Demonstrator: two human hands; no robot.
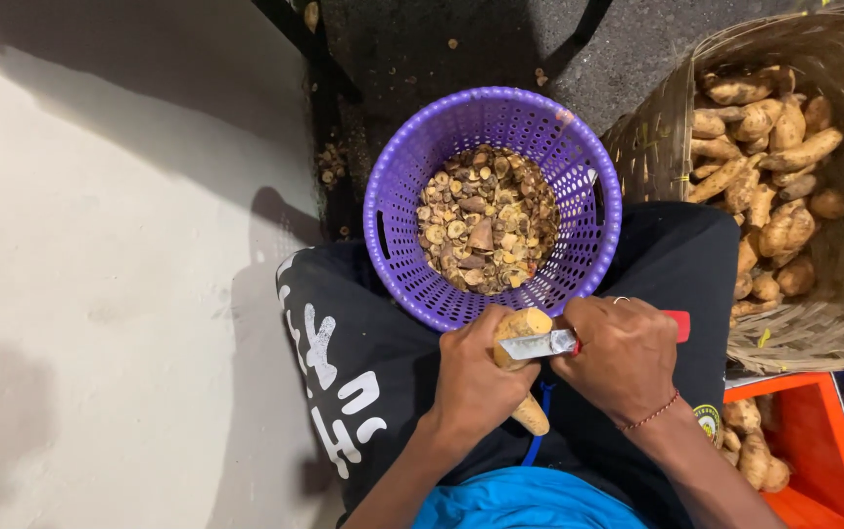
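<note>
— Left hand [476,377] first: what's it doing?

— Wrapped around a sweet potato [523,364], holding it upright over the lap. Its pale top end pokes out above the fingers and its lower tip shows below the fist.

— And the right hand [623,358]?

— Closed on a knife [539,344] with a red handle. The blade lies flat across the upper part of the sweet potato, pointing toward the left hand. Ring on one finger, thin cord at the wrist.

— What sits just beyond the hands?

— A purple basket [398,211] between the knees, directly ahead of both hands. Its bottom is covered with small cut-off ends and scraps [486,220], but it is far from full.

— Further out?

— Past the right hand, a big woven basket [814,328] piled with untrimmed sweet potatoes [765,176]. Nearer the right elbow, an orange crate [814,441] holding a handful more; I can't tell whether those are trimmed.

— So how far along, would you say?

— Judging by the layer of scraps, a fair number have been trimmed. Judging by the heap in the woven basket, much more is left. The one in hand is mid-cut, top end not yet off.
</note>
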